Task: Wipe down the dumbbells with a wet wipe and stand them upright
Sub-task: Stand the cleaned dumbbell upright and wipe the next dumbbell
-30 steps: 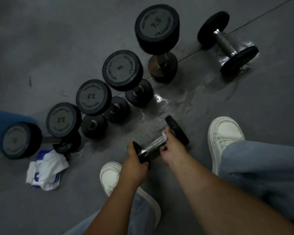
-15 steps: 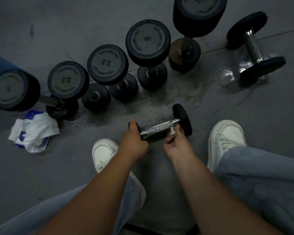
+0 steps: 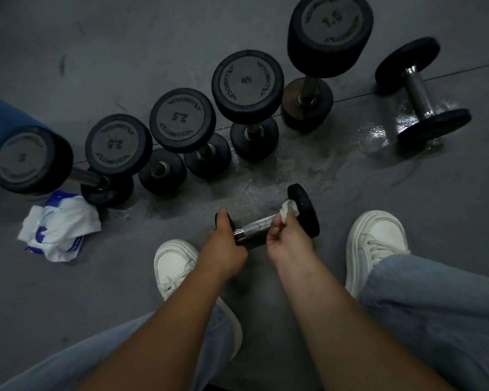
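A small black dumbbell [image 3: 305, 210] with a chrome handle is held just above the floor between my feet. My left hand [image 3: 225, 246] grips its left head and the end of the handle. My right hand [image 3: 288, 241] pinches a white wet wipe [image 3: 288, 210] against the handle beside the right head. Several black dumbbells [image 3: 247, 83] marked 2.5, 5 and 7.5 stand upright in a row behind. Another dumbbell [image 3: 419, 94] lies on its side at the far right.
A crumpled white and blue wipe packet [image 3: 60, 227] lies on the floor at the left. The grey floor [image 3: 336, 170] is wet and shiny between the row and the lying dumbbell. My white shoes [image 3: 376, 244] flank the held dumbbell. Something blue [image 3: 3, 119] sits at the left edge.
My right hand has slid the wipe up along the handle to the right head. The view has shifted, so the row of dumbbells sits lower and further right.
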